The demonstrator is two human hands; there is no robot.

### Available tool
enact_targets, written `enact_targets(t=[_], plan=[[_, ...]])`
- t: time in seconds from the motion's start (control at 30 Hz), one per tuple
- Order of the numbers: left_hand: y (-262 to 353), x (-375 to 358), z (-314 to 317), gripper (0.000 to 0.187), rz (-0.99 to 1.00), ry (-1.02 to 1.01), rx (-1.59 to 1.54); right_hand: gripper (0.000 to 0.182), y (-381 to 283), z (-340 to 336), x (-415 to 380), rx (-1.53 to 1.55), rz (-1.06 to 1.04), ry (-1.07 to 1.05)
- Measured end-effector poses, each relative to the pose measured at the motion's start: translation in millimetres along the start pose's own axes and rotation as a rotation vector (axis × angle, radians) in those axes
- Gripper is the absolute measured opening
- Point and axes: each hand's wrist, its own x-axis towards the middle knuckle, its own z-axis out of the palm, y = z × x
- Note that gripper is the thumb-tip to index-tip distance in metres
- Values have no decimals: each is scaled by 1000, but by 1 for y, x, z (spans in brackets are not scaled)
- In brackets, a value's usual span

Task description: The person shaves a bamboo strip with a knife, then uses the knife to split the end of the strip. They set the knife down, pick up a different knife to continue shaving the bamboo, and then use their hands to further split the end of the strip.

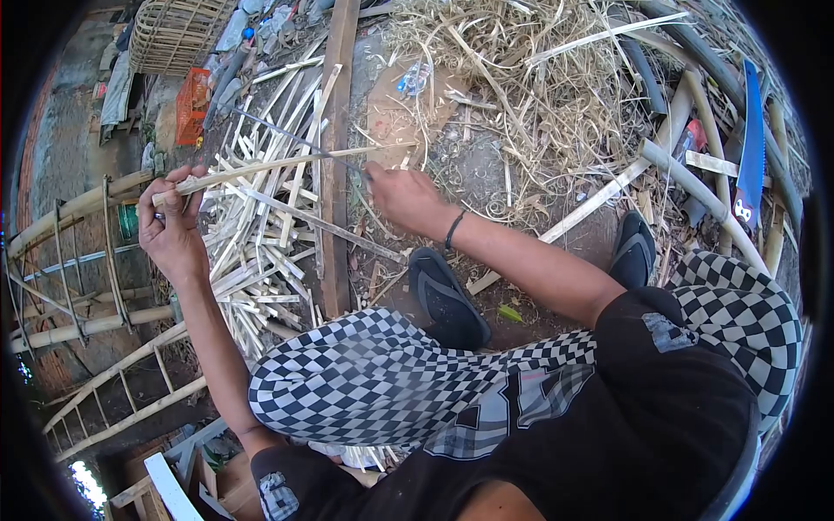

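My left hand point(175, 233) is closed on one end of a long, pale bamboo strip point(252, 169), held out at the left. The strip runs across to the right, above a heap of cut bamboo strips point(269, 234) on the ground. In my right hand point(407, 201), the fingers are wrapped round the handle of a knife point(282, 132). Its thin, dark blade points up and to the left, crossing the bamboo strip close to my right fist. Most of the handle is hidden inside the fist.
Curly bamboo shavings point(539, 113) lie piled at the upper right. A wooden beam point(334, 200) runs beside the strips. A blue handsaw point(751, 148) leans on poles at the right. Bamboo ladder-like frames point(130, 369), an orange crate point(192, 106) and a woven basket point(178, 35) stand left.
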Motion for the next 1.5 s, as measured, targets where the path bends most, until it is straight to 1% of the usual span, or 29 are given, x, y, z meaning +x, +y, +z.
enact_targets(t=[0.07,0.1,0.17,0.3,0.37,0.4,0.47,0.53,0.57,0.67,0.73,0.77,0.8,0.87,0.9,0.97,1.1,1.2,1.3,1.33,1.4,1.5], plan=[[2,-2,-1,23,-12,1,5,25,44,21,-1,-103,216,45],[0,-2,-5,22,-3,-14,1,25,44,19,3,-109,205,56],[-4,-2,-9,23,5,-6,1,25,46,18,4,-220,205,22],[-5,0,-5,22,0,-3,-16,24,-4,-2,1,-180,186,19],[-4,0,-4,23,-4,8,-30,24,-21,-7,-6,-134,6,24],[-4,0,-5,23,-8,11,-26,24,-15,-3,-6,-130,5,18],[-2,1,-6,24,-16,14,4,23,20,10,-6,-114,145,-24],[0,-1,-7,25,-9,24,11,22,74,26,-10,-183,422,-31],[-1,-3,-9,24,-7,4,-3,22,78,25,-16,-179,425,-27],[-10,2,-13,24,3,-35,-45,22,79,16,-16,-240,426,-77],[-4,3,-6,23,17,-12,-49,23,50,12,-8,-181,424,-120],[-1,4,-2,24,19,11,-28,25,40,13,-5,-164,377,-41],[2,4,1,24,22,12,-26,25,32,11,-2,-163,374,-40],[6,4,8,26,3,137,85,24,19,6,3,-95,221,11],[8,4,12,26,6,136,84,24,11,2,4,-95,220,15],[12,2,15,25,-38,199,196,21,-8,-4,3,-25,158,32],[12,2,11,25,-37,200,294,19,-38,-5,-3,71,81,50],[20,-2,15,27,-55,167,379,18,-55,-12,-4,142,16,48],[33,-8,25,30,-24,27,305,19,-59,-14,-3,177,13,67],[35,-10,28,30,-14,37,314,19,-55,-12,-1,166,34,84],[36,-14,30,29,26,-80,270,19,-53,-13,-1,159,38,99],[39,-13,29,24,10,-90,300,22,-59,-24,-2,181,63,124]])
